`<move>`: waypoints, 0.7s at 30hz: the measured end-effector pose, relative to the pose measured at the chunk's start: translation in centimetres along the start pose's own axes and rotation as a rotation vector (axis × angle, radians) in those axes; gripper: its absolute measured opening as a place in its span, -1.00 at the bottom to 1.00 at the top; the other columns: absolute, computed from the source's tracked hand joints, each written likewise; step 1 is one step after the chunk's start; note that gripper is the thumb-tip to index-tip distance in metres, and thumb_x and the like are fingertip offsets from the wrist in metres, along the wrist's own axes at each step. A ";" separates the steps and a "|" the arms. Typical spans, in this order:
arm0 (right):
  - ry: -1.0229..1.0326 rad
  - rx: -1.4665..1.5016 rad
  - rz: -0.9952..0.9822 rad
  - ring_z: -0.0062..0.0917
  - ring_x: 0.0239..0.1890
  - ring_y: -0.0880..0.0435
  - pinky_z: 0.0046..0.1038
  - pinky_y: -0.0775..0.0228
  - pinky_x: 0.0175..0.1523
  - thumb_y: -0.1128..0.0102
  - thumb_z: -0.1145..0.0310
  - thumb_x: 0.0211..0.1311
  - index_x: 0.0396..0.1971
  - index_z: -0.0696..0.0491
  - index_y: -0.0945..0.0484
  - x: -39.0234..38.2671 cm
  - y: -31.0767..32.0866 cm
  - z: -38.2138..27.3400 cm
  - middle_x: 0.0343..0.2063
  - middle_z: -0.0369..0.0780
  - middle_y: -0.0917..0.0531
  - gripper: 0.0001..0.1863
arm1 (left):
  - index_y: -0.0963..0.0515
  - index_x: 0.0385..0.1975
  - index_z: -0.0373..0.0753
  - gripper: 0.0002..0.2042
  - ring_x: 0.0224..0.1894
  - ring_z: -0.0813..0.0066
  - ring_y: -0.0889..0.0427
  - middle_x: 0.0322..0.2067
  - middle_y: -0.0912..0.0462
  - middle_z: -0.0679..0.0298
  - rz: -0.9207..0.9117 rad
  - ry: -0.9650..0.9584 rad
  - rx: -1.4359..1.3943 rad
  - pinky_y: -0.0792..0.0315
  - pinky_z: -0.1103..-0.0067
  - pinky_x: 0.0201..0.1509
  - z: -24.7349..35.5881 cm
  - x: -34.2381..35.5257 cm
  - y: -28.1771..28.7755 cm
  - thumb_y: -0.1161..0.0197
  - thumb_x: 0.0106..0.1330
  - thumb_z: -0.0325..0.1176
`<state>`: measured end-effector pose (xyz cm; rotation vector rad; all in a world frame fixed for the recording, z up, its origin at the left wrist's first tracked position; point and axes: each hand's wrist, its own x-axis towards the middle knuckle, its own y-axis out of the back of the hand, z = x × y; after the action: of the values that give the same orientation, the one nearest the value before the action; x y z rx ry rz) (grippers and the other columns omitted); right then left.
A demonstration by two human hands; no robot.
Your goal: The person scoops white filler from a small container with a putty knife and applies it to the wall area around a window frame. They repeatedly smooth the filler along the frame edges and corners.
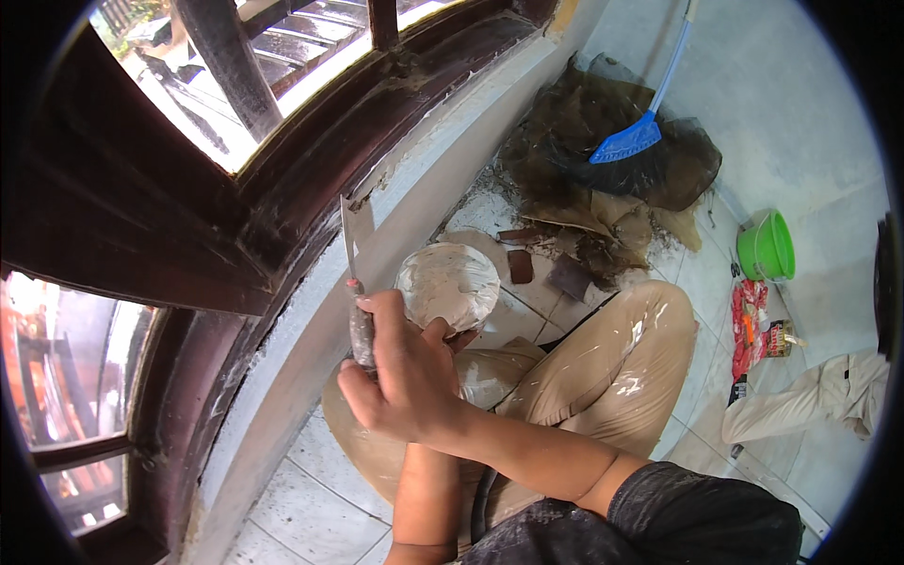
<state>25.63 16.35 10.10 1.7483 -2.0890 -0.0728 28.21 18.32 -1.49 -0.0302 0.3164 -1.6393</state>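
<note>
My right hand (400, 377) grips the handle of a putty knife (361, 325), its blade upright against the pale ledge (297, 311) beside the dark wooden window frame (141, 226). A crack or chipped patch runs along the ledge by the blade tip. Behind that hand, my left hand (444, 337) holds a round bowl (447, 282) smeared with white paste; most of this hand is hidden by my right hand and forearm. My legs (603, 367), in beige trousers spattered white, are folded on the tiled floor.
A crumpled dark plastic sheet (537, 122), debris and sandpaper pieces (521, 266) lie ahead. A blue broom (626, 141) leans there. At right are a green bucket (765, 247), a red bag (749, 334), a can (778, 341) and pale crumpled cloth or clothing (800, 405).
</note>
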 end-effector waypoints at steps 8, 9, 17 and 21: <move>0.031 0.173 0.040 -0.41 -0.15 -0.60 -0.25 -0.54 -0.03 -0.15 0.59 0.31 0.29 0.18 -0.32 -0.3 10.6 2.0 -0.13 -0.08 -0.57 -0.46 | -0.28 0.51 -0.22 -0.38 0.08 0.25 -0.76 0.19 -0.64 0.06 0.105 0.219 -0.440 -0.81 0.24 0.03 2.6 2.4 -2.4 -0.19 0.43 -0.58; 0.073 0.059 0.040 -0.34 -0.14 -0.64 -0.23 -0.56 0.00 -0.14 0.61 0.31 0.31 0.18 -0.34 -0.7 12.6 2.8 -0.10 -0.06 -0.58 -0.45 | -0.25 0.53 -0.21 -0.36 0.10 0.25 -0.76 0.22 -0.64 0.06 0.070 0.219 -0.433 -0.81 0.27 0.01 2.9 2.3 -2.7 -0.18 0.42 -0.57; 0.161 -0.647 -0.263 0.03 -0.16 -0.75 -0.06 -0.67 -0.15 -0.26 0.60 0.21 0.41 0.05 -0.46 -8.5 21.0 5.0 0.04 0.08 -0.60 -0.31 | -0.14 0.58 -0.32 -0.30 0.20 0.12 -0.78 0.32 -0.60 -0.05 -0.152 0.193 -0.525 -0.86 0.25 0.07 4.2 2.1 -2.8 -0.10 0.40 -0.60; 0.163 -0.767 -0.359 -0.05 -0.17 -0.77 -0.14 -0.72 -0.17 -0.35 0.54 0.15 0.44 0.01 -0.51 -12.4 22.9 5.7 0.11 0.06 -0.61 -0.24 | -0.12 0.56 -0.43 -0.29 0.22 0.00 -0.78 0.32 -0.59 -0.15 -0.206 0.224 -0.565 -0.86 0.15 0.13 4.6 2.3 -2.4 -0.03 0.35 -0.66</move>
<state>3.96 31.73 8.27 1.5302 -1.3346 -0.7061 26.63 15.38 3.07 -0.3158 0.9681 -1.7106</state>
